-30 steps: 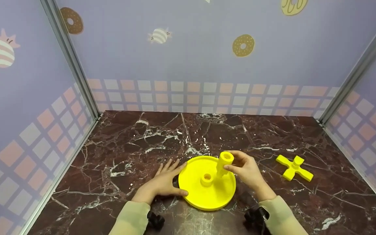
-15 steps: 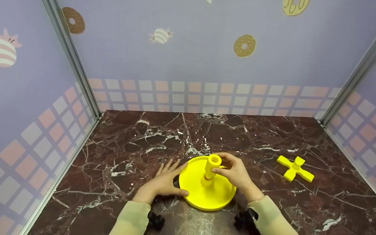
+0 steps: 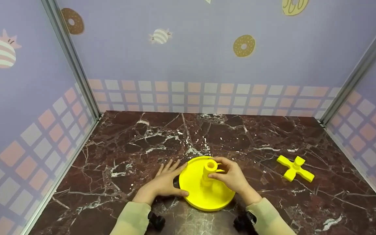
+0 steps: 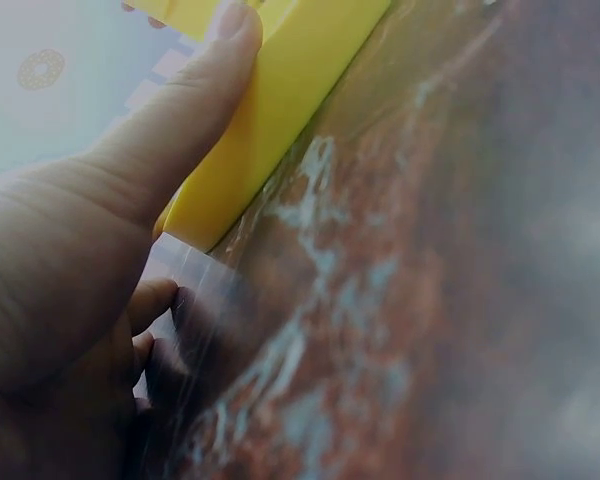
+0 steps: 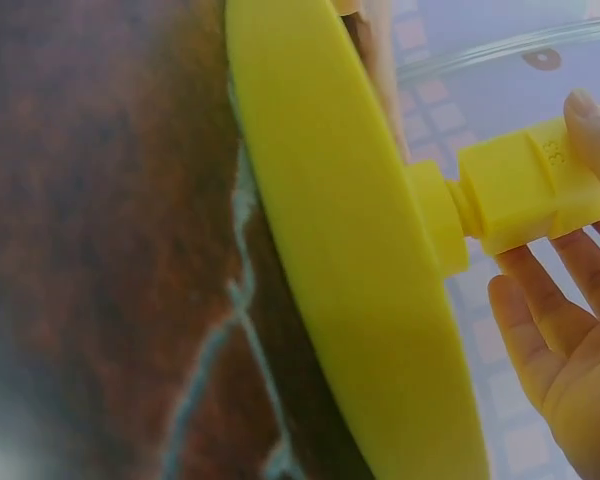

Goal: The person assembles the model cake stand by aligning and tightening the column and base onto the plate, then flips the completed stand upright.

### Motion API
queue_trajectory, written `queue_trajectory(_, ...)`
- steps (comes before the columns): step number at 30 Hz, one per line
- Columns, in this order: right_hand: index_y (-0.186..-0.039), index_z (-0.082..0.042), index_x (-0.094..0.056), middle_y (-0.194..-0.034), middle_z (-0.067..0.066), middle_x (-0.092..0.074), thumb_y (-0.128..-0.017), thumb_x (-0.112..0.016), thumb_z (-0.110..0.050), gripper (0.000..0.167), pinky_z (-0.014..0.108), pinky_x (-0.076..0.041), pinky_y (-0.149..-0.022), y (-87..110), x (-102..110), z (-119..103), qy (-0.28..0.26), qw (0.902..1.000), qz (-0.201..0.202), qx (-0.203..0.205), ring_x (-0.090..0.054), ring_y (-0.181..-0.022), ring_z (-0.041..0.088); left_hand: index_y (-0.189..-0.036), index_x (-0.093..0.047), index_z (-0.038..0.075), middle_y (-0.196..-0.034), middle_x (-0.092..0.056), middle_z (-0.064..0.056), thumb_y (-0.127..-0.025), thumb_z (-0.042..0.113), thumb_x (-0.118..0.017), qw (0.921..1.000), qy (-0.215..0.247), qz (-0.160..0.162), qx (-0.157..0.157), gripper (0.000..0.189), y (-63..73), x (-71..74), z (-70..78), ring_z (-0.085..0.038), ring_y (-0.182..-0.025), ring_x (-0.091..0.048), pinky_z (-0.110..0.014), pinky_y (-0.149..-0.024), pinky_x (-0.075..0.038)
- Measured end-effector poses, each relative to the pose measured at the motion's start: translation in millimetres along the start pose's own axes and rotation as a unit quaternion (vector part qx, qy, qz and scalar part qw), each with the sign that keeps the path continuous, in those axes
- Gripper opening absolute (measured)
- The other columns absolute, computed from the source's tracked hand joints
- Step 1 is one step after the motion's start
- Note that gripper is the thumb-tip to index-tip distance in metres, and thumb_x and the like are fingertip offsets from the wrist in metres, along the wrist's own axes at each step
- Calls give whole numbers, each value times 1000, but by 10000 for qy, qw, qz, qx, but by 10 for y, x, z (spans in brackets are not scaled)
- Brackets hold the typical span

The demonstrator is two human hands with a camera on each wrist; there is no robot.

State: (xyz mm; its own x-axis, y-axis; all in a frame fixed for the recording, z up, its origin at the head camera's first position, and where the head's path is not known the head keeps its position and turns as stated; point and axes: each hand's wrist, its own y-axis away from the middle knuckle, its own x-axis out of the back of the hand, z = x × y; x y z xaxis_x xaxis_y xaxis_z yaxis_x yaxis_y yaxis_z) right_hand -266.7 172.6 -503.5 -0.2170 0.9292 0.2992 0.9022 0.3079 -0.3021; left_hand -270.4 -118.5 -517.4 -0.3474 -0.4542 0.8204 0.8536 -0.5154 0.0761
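A round yellow base with a raised rim [image 3: 193, 199] lies on the table in the head view. My left hand [image 3: 160, 184] rests at its left edge, fingers spread and straight, the thumb on the rim. In my right hand [image 3: 232, 176] a yellow tube [image 3: 209, 169] is pinched between thumb and fingers, upright over the base's centre. The right wrist view shows the tube's narrower lower end [image 5: 467, 208] at the mouth of the base's short collar [image 5: 438, 215]. Whether it is fully seated I cannot tell.
A yellow cross-shaped piece [image 3: 295, 168] with a central stub lies on the dark marbled table [image 3: 135, 137] to the right. Printed panels [image 3: 201, 65] stand at the back and both sides, with metal posts [image 3: 73, 62] at the corners.
My right hand has carried the tube left from over the base's right side to its centre, then lowered it onto the collar. The left hand has stayed in place.
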Motion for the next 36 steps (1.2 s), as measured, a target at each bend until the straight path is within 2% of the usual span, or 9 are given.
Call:
queue_trajectory(5, -128, 3, -66, -122, 24, -69, -84, -84, -10, 50, 30, -62, -93, -2, 7, -2, 206, 9998, -50, 10, -73, -106, 30, -165, -24, 28, -174, -13, -14, -76, 66, -80, 10000, 18, -21, 22, 112, 4, -4, -5, -42, -161, 0, -65, -129, 4)
queue_trajectory(11, -135, 4, -60, -128, 27, -66, -87, -81, -6, 53, 43, -62, -96, 10, 62, -41, 190, 9987, -465, -121, -70, -113, 40, -165, -24, 27, -174, -12, -15, -76, 67, -80, 10000, 25, -23, -27, 112, 0, -9, -20, -43, -161, 0, -66, -129, 3)
queue_trajectory(14, -135, 4, -59, -129, 28, -66, -87, -80, -5, 53, 46, -62, -97, 13, 72, -44, 194, 9984, -516, -153, -69, -115, 42, -166, -24, 27, -174, -12, -16, -77, 66, -80, 10000, -7, -7, -34, 112, -10, -14, -23, -43, -161, 0, -66, -129, 3)
queue_trajectory(18, -131, 3, -59, -126, 27, -67, -85, -82, -6, 52, 42, -63, -93, 8, 33, -28, 258, 9988, -358, -196, -68, -113, 41, -166, -24, 26, -174, -12, -17, -77, 64, -81, 10000, -24, 11, -36, 112, -17, -22, -23, -44, -161, -1, -66, -129, 3)
queue_trajectory(22, -124, -1, -59, -120, 22, -67, -81, -87, -9, 52, 33, -64, -85, 14, -22, -8, 475, 9986, -79, -206, -69, -106, 34, -166, -24, 26, -174, -12, -17, -77, 64, -81, 10000, -15, -14, -30, 112, -21, -18, -24, -44, -161, -1, -66, -129, 3)
queue_trajectory(25, -122, -4, -60, -117, 18, -67, -79, -89, -12, 53, 32, -64, -83, 19, -35, -1, 648, 9978, -8, -167, -68, -103, 30, -165, -24, 26, -174, -11, -16, -77, 64, -81, 10000, -6, -30, -21, 112, -18, -12, -22, -44, -161, 0, -66, -129, 4)
queue_trajectory(28, -128, -3, -59, -120, 19, -67, -79, -89, -15, 58, 37, -64, -86, 13, -9, -5, 699, 9973, -166, -148, -67, -107, 34, -165, -25, 26, -174, -12, -16, -77, 65, -81, 10000, 30, -22, -35, 112, -9, -3, -14, -44, -161, -1, -66, -129, 4)
queue_trajectory(32, -142, 3, -53, -136, 25, -63, -84, -85, -14, 69, 36, -60, -100, -2, 65, -30, 344, 9976, -583, -132, -62, -124, 41, -166, -24, 27, -174, -11, -14, -77, 66, -80, 9999, 109, -60, 7, 112, -1, 4, -12, -43, -161, 1, -65, -129, 5)
queue_trajectory(36, -149, 7, -47, -148, 28, -55, -89, -79, -10, 70, 26, -51, -110, -11, 122, -54, -198, 9957, -883, -179, -60, -134, 26, -166, -23, 29, -174, -10, -13, -77, 67, -79, 9998, 135, -107, 39, 112, 0, 4, -18, -41, -161, 3, -65, -129, 5)
